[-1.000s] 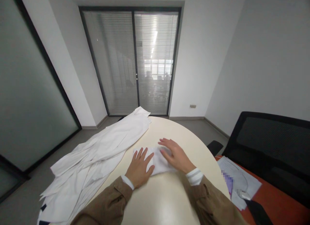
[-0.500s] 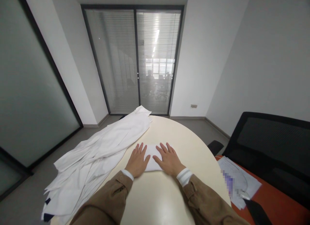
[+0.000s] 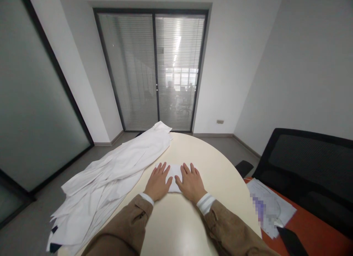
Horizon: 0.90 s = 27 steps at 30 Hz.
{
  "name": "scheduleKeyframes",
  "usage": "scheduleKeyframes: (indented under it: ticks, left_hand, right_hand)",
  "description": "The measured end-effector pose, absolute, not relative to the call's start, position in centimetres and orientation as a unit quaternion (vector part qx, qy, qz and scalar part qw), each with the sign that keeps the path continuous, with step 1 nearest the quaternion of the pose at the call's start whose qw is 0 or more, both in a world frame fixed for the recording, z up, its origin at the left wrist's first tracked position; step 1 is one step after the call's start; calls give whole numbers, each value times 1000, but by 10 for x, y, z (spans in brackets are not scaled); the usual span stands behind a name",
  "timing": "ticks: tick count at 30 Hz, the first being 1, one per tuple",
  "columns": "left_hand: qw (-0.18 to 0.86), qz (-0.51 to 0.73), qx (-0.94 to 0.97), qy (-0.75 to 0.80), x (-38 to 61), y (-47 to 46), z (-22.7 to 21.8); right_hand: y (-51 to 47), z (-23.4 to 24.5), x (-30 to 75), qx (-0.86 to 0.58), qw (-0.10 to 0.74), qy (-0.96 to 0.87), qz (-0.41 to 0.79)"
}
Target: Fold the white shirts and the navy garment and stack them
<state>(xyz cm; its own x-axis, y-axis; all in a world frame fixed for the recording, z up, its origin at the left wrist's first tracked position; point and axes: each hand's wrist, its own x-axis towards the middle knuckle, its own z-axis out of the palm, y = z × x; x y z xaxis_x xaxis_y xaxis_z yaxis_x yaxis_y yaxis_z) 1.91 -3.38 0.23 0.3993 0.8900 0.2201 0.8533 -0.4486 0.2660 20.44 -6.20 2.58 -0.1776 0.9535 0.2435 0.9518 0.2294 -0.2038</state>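
Observation:
A small folded white cloth (image 3: 173,175) lies on the cream round table (image 3: 209,164) in front of me. My left hand (image 3: 157,181) rests flat on its left part, fingers stretched out. My right hand (image 3: 190,181) lies flat on its right part, fingers spread. Both hands sit side by side, thumbs nearly touching, pressing down on the cloth. Brown sleeves with white cuffs cover my arms.
A heap of white garments (image 3: 110,175) drapes over the table's left side and hangs off the edge. At the right stand a black mesh chair (image 3: 311,164) and an orange surface (image 3: 317,234) with papers (image 3: 271,208). Glass doors with blinds (image 3: 154,72) are behind.
The cloth has become a smaller, more compact fold. My right hand drew in from the cloth's far right to lie beside my left hand, both flat on it.

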Motion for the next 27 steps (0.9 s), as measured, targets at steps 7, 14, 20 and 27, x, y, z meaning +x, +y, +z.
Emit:
scheduleKeyframes:
  ticks: [7, 14, 20, 27]
  left_hand:
    - [84, 160, 834, 521, 14, -30, 4]
    - [44, 164, 777, 606, 24, -34, 3]
    - [-48, 213, 781, 585, 29, -41, 9]
    - [54, 156, 815, 555, 17, -28, 2]
  right_hand:
    - [-65, 29, 207, -535, 156, -827, 77]
    - [-59, 23, 205, -591, 156, -788, 75]
    - [-55, 27, 201, -594, 139, -791, 53]
    - [-48, 24, 213, -561, 140, -814, 55]
